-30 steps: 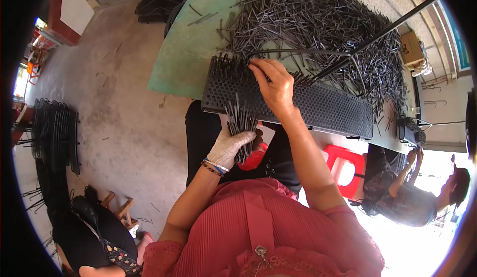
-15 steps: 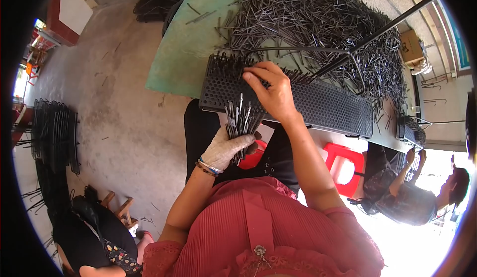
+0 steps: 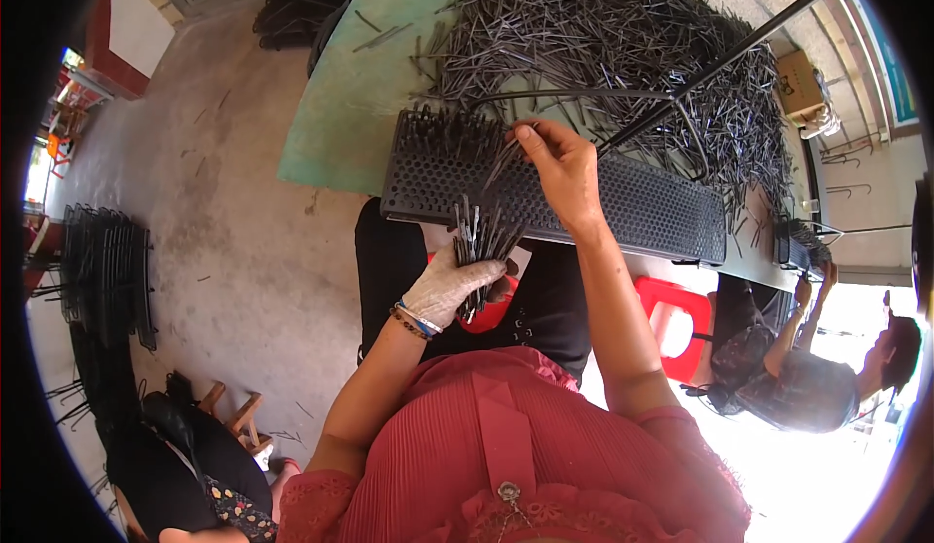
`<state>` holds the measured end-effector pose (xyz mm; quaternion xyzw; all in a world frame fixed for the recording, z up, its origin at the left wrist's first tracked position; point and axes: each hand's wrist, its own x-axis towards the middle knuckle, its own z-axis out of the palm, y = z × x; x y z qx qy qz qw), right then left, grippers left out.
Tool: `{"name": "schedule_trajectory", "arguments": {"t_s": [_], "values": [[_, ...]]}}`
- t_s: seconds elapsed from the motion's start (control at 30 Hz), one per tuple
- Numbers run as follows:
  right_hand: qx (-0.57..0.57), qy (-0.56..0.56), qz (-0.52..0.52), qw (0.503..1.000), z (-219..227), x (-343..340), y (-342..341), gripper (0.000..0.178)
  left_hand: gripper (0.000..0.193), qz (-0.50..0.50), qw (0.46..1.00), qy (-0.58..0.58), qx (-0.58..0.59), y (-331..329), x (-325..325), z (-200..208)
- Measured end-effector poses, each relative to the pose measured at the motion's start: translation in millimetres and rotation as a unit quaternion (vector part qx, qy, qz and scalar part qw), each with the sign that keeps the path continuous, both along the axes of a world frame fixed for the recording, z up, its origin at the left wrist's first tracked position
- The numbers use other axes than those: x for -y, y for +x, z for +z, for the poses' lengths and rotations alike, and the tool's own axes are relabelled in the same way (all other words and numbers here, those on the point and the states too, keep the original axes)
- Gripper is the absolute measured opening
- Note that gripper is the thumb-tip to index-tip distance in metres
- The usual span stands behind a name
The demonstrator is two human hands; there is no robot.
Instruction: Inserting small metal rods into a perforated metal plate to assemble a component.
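We hold a bundle of black sticks (image 3: 475, 246) in our gloved left hand (image 3: 449, 285), by the near edge of a perforated board (image 3: 662, 210), while our bare right hand (image 3: 564, 171) pinches loose sticks (image 3: 500, 165), too blurred to count, above it. Upright sticks (image 3: 443, 132) crowd the board's far left corner; beyond, a pile (image 3: 623, 42) spreads toward the green table's (image 3: 336, 120) far edge.

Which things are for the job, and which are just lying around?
For the job:
gloved left hand, holding a stick bundle
bare right hand, pinching dark sticks
black perforated block
stick pile (probably)

Just around, it seems:
red seat on the right
cardboard box
wooden stool
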<state>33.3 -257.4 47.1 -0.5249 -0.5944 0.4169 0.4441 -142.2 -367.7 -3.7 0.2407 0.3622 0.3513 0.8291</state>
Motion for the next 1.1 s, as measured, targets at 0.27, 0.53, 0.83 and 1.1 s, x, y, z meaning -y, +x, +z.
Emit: {"name": "schedule_trajectory", "arguments": {"t_s": [0.27,0.53,0.83,1.1], "values": [[-0.012,0.075,-0.104,0.992,-1,-3,-9,0.021,0.022,-0.010,1.000,0.000,-0.005,-2,3,-2],[0.058,0.154,-0.100,0.981,3,6,-11,0.016,0.023,-0.010,1.000,-0.001,0.002,-1,3,-2],[0.079,0.185,-0.061,0.978,-6,10,-16,0.015,0.022,0.009,1.000,-0.005,0.000,-1,5,3],[0.119,0.191,-0.010,0.974,-9,8,-16,0.016,0.022,0.000,1.000,-0.005,0.004,-2,5,6]]}}
